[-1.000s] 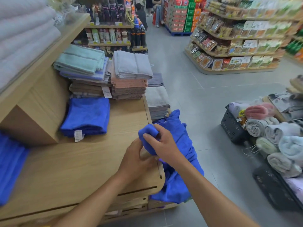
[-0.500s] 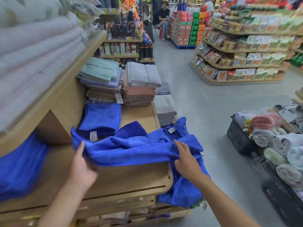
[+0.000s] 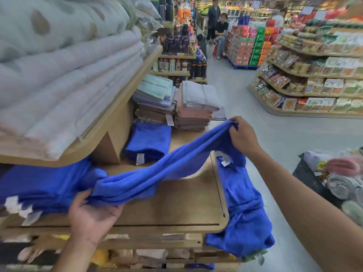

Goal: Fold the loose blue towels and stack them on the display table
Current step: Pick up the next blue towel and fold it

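Note:
A loose blue towel (image 3: 157, 169) hangs stretched above the wooden display table (image 3: 186, 203). My left hand (image 3: 92, 214) holds its near end, palm up with the thumb on the cloth. My right hand (image 3: 242, 135) pinches the far end, raised over the table's right edge. More loose blue towels (image 3: 239, 209) hang over the right side of the table. A folded blue stack (image 3: 148, 142) lies at the back, and another blue stack (image 3: 39, 183) lies at the left under the shelf.
An upper shelf (image 3: 117, 107) with thick grey and pink towels overhangs the table's left. Stacks of green, grey and pink towels (image 3: 176, 103) stand behind. A black basket (image 3: 306, 173) of rolled towels sits on the floor at right. Two people are far down the aisle.
The towel was bunched in both hands, then spread over the table. Now my right hand has lifted its end up and back while my left hand holds the near end lower left.

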Action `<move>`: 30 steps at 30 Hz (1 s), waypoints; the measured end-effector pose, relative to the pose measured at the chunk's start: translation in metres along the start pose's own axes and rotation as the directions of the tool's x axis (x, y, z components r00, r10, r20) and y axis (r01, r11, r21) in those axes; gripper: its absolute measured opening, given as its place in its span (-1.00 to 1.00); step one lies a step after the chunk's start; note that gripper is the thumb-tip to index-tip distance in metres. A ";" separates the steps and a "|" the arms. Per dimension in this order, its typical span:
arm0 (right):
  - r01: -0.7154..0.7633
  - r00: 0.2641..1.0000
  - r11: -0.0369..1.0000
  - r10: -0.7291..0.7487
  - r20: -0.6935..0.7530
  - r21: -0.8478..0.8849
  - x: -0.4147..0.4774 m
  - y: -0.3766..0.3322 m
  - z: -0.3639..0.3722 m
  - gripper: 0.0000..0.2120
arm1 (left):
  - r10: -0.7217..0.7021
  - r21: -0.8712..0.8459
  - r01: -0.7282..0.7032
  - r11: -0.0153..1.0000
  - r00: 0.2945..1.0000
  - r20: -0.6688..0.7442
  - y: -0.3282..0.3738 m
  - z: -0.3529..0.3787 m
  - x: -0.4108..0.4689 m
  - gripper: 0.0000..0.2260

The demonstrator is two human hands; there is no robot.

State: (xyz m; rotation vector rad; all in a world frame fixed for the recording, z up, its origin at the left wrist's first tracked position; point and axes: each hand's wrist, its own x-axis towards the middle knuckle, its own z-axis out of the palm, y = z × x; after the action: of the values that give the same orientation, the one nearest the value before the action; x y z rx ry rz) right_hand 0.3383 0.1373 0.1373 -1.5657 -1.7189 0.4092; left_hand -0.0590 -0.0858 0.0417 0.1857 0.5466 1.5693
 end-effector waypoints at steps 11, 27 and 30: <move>0.159 0.891 0.921 0.021 0.453 -0.355 0.010 -0.030 0.060 -0.70 | -0.535 0.967 0.144 0.211 0.845 -0.009 -0.040 -0.011 -0.062 -0.26; 0.379 0.783 0.830 -0.053 0.619 -0.408 -0.183 0.014 0.103 -0.90 | 0.183 0.689 0.114 -0.716 0.983 0.029 -0.013 -0.033 0.032 -0.85; 0.357 0.815 0.803 -0.019 0.579 -0.477 -0.154 0.028 0.071 -0.88 | 0.215 0.873 0.156 -0.462 0.975 -0.061 -0.005 -0.036 0.030 -0.85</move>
State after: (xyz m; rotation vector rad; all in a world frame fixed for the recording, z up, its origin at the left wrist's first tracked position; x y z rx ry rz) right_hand 0.3012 0.0150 0.0226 -1.7492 -2.6274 0.2587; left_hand -0.0730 -0.0646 0.0014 1.5074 2.1775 0.4817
